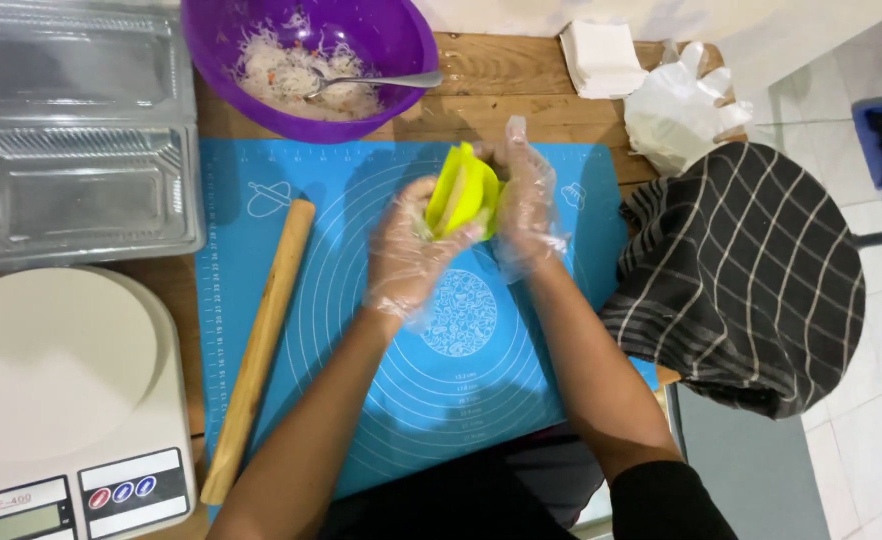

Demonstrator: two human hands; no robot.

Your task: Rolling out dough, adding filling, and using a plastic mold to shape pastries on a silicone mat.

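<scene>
Scale (61, 400) sits closest to us on the worktop (521, 90). Both gloved hands, left (408, 250) & right (526, 205), are clamped round the yellow-green dumpling press (463, 195) above the blue mat (361, 300). Looks light, stiff plastic, prob slippery w/ gloves, so we'd grip the outer edges.

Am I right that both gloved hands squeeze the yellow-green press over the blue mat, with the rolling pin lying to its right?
Not quite: the rolling pin lies left of the yellow-green press, as the head view shows. Left hand and right hand do hold it over the blue mat.

Rolling pin (259, 345), scale (71, 400), purple bowl (401, 55), checked cloth (751, 280).
</scene>
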